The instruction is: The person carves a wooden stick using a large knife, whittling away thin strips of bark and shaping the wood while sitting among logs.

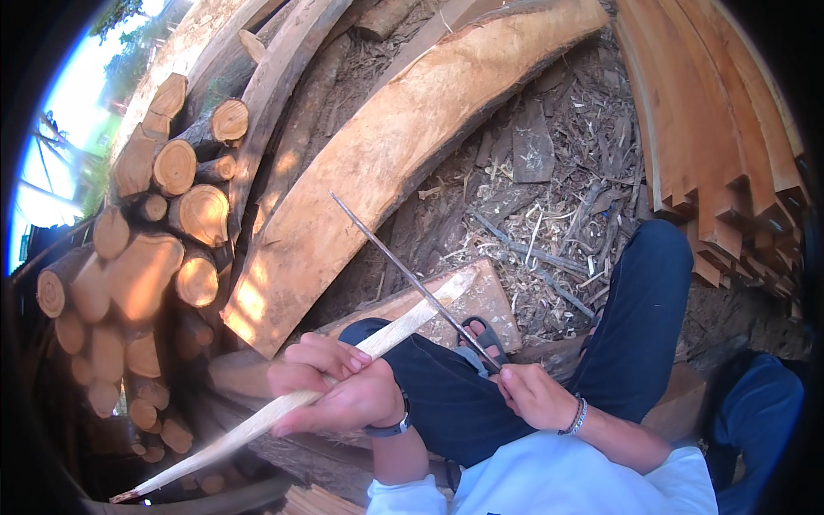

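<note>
My left hand (335, 390), with a dark band at its wrist, is closed round a long pale stick of split wood (227, 438). The stick slants from a darker, ragged tip at the lower left up to a flatter end near the middle. My right hand (536, 396) grips the handle of a machete (390, 257), whose long, narrow dark blade is seen nearly edge-on and points up and left. The blade crosses the stick near its upper end; whether they touch, I cannot tell. Most of the machete's handle is hidden in my fingers.
Cut logs (176, 167) are stacked at the left. A broad curved slab (386, 137) lies ahead, with bark and shavings (558, 223) beside it. Stacked planks (712, 112) stand at the right. My sandalled foot (485, 335) is close under the blade. Blue cloth (760, 421) shows lower right.
</note>
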`<act>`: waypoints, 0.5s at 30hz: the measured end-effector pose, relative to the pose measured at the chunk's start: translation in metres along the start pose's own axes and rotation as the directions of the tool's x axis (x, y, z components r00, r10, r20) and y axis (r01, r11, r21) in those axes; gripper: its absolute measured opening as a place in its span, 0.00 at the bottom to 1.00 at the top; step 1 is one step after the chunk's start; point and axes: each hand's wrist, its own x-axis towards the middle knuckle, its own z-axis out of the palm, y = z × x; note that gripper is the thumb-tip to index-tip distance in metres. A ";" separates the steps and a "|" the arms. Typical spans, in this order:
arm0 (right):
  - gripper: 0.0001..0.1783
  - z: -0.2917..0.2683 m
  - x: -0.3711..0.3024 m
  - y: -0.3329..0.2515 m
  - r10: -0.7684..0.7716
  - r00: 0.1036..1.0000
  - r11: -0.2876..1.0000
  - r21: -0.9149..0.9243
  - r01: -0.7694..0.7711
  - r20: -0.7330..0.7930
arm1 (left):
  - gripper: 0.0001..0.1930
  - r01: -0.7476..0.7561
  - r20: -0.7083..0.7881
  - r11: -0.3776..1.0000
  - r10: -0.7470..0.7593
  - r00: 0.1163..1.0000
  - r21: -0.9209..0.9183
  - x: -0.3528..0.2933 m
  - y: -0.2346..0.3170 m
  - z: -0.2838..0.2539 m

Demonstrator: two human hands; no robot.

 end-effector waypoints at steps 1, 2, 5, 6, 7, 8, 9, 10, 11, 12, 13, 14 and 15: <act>0.30 -0.001 -0.001 0.003 0.027 0.999 1.000 0.012 -0.027 0.020 | 0.34 0.008 0.010 1.000 -0.008 1.000 0.021 0.001 0.001 0.003; 0.31 -0.001 0.000 0.007 0.054 0.998 0.998 0.024 -0.055 0.040 | 0.34 0.016 0.021 0.999 -0.017 1.000 0.043 0.001 0.002 0.006; 0.31 -0.003 -0.001 0.005 0.082 0.996 0.997 -0.007 -0.081 0.038 | 0.34 -0.016 0.050 0.996 0.012 0.999 0.082 0.006 -0.002 0.003; 0.31 -0.004 -0.001 0.001 0.082 0.996 0.996 -0.029 -0.081 0.026 | 0.34 -0.017 0.051 0.997 0.014 0.999 0.069 0.006 -0.002 0.003; 0.30 -0.005 -0.003 -0.003 0.085 0.996 0.996 0.009 -0.085 0.034 | 0.34 -0.018 0.052 0.998 0.015 0.999 0.057 0.007 -0.002 0.003; 0.30 -0.006 -0.005 -0.008 0.087 0.995 0.995 0.047 -0.089 0.042 | 0.34 -0.007 0.049 0.999 0.005 0.999 0.039 0.005 -0.002 0.003; 0.30 -0.006 -0.005 -0.011 0.089 0.995 0.992 0.084 -0.093 0.050 | 0.34 0.005 0.045 1.000 -0.006 0.999 0.022 0.003 -0.002 0.004; 0.30 -0.006 -0.005 -0.009 0.081 0.996 0.996 0.038 -0.083 0.044 | 0.34 0.017 0.044 1.000 -0.017 0.999 0.000 0.002 -0.002 0.006; 0.29 -0.007 -0.004 -0.007 0.073 0.997 0.997 -0.009 -0.072 0.039 | 0.34 0.020 0.047 1.000 -0.020 0.999 0.007 0.001 -0.001 0.007; 0.29 -0.007 -0.004 -0.005 0.064 0.997 0.997 -0.055 -0.062 0.034 | 0.34 0.022 0.052 1.000 -0.023 0.998 0.013 0.001 0.000 0.007; 0.29 -0.006 -0.004 -0.006 0.052 0.998 0.996 -0.075 -0.050 0.022 | 0.34 0.024 0.055 0.999 -0.025 0.998 0.021 0.001 0.000 0.006; 0.28 -0.006 -0.004 -0.007 0.039 0.999 0.995 -0.095 -0.038 0.011 | 0.34 0.005 0.056 1.000 -0.007 0.998 0.029 0.001 0.000 0.003; 0.28 -0.005 -0.005 -0.009 0.026 1.000 0.993 -0.115 -0.026 0.001 | 0.34 -0.014 0.058 0.999 0.012 0.998 0.037 0.002 0.001 -0.001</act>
